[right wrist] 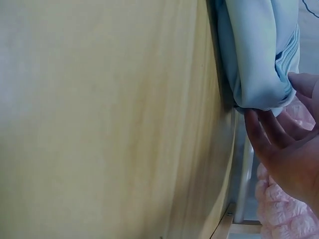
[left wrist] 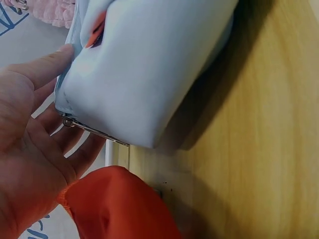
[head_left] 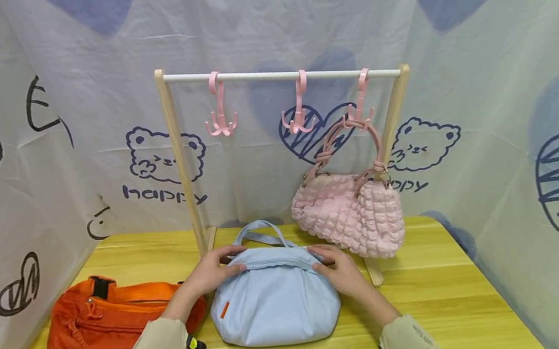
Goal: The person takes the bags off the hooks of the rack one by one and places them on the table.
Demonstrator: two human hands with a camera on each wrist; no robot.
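A light blue handbag (head_left: 276, 308) with a small orange tab stands on the table in the head view, its handle loop (head_left: 263, 232) upright behind the zipped top. My left hand (head_left: 212, 272) pinches the bag's upper left corner, thumb on the front and fingers behind. At the opposite upper corner, my right hand (head_left: 340, 270) grips the fabric in the same way. The left wrist view shows the bag's side (left wrist: 134, 74) with a metal zip end near my fingers. In the right wrist view, my fingertips touch the bag's folded end (right wrist: 259, 74).
An orange waist bag (head_left: 98, 329) lies left of my left forearm. Behind stands a rack with a white bar (head_left: 261, 76) and pink hooks, the left hook (head_left: 221, 121) and middle hook (head_left: 299, 118) bare. A pink puffy handbag (head_left: 347, 207) hangs from the right hook.
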